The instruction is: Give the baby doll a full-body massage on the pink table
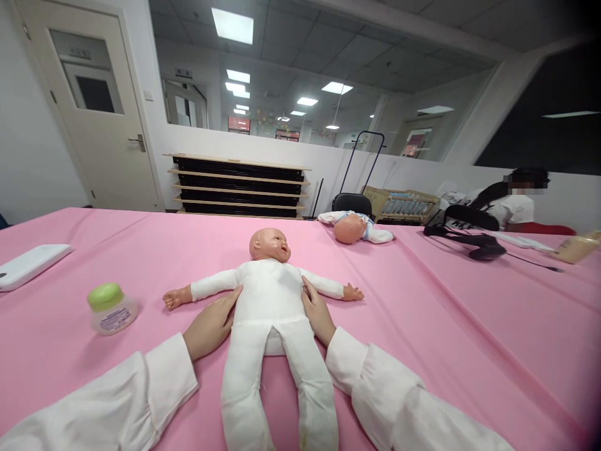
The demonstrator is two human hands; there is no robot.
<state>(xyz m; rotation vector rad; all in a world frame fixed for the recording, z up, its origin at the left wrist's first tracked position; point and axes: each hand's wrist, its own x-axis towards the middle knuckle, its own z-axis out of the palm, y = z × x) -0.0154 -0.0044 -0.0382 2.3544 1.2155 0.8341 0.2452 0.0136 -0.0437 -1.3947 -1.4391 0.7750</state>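
A baby doll [270, 294] with a white cloth body lies on its back on the pink table cover [154, 250]. Its arms are spread, and its head is turned to the right. My left hand [212, 327] grips the doll's torso from the left, just below its arm. On the opposite side my right hand [319, 313] holds the torso, thumb near the front of the waist. Some fingers of both hands are hidden beside or under the doll. Left of the doll stands a clear jar [113, 313] with a green lid.
A white device [32, 266] lies at the far left. Toward the back is a second, dressed doll [352, 228]. At right are a black headset-like item [486, 246] and a tan bottle [576, 246]. A person [516, 207] sits beyond the table.
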